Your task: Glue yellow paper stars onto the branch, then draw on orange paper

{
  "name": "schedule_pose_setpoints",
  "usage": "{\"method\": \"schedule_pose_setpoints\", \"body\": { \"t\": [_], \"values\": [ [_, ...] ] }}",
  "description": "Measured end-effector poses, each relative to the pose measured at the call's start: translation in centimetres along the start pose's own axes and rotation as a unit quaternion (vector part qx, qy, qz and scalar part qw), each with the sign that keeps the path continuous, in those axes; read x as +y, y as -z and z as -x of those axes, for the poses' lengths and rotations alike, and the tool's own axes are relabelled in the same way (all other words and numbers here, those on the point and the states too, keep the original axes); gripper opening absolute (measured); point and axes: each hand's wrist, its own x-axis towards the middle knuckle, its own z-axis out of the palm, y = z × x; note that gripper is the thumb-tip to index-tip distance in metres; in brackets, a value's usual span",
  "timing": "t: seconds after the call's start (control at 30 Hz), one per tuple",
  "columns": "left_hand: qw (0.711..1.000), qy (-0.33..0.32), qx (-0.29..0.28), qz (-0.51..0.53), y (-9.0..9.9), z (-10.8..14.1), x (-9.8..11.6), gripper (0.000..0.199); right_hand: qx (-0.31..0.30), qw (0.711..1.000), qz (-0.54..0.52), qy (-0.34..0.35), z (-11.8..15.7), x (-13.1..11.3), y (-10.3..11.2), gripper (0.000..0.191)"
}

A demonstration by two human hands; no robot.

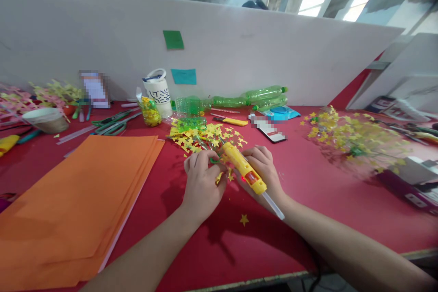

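My right hand (265, 171) is wrapped round a yellow hot glue gun (237, 162), and a clear glue stick (273, 205) juts from its back end. Its nozzle points away, toward a pile of yellow paper stars (186, 137). Close by on the left, my left hand (204, 182) has its fingers pinched on a thin green plastic strip (215, 160) with yellow stars near the fingertips. The fingers partly hide this piece. One loose star (244, 220) lies on the red table in front of my hands.
Orange paper sheets (82, 191) cover the left side. Behind the stars are green plastic bottles (267, 96), a white cup (159, 93), a yellow cutter (234, 121) and a phone (268, 128). A blurred star-covered plastic branch (356, 137) lies right. A white partition (273, 45) stands behind.
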Motion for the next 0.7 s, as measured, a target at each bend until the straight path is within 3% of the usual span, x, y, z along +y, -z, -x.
{"method": "schedule_pose_setpoints", "body": {
  "t": [0.17, 0.4, 0.7],
  "values": [
    [1.0, 0.023, -0.006, 0.009, 0.0, 0.0, 0.0, 0.008, 0.076, 0.995, -0.014, 0.062, 0.0, -0.6, 0.8, 0.012],
    [0.999, 0.031, -0.021, 0.008, 0.1, -0.1, 0.2, 0.005, 0.044, 0.99, -0.05, 0.128, 0.4, -0.4, 0.7, 0.017],
    [0.999, 0.025, -0.02, -0.015, 0.1, -0.1, 0.2, 0.006, 0.04, 0.99, -0.048, 0.124, 0.5, 0.2, 0.3, 0.015]
  ]
}}
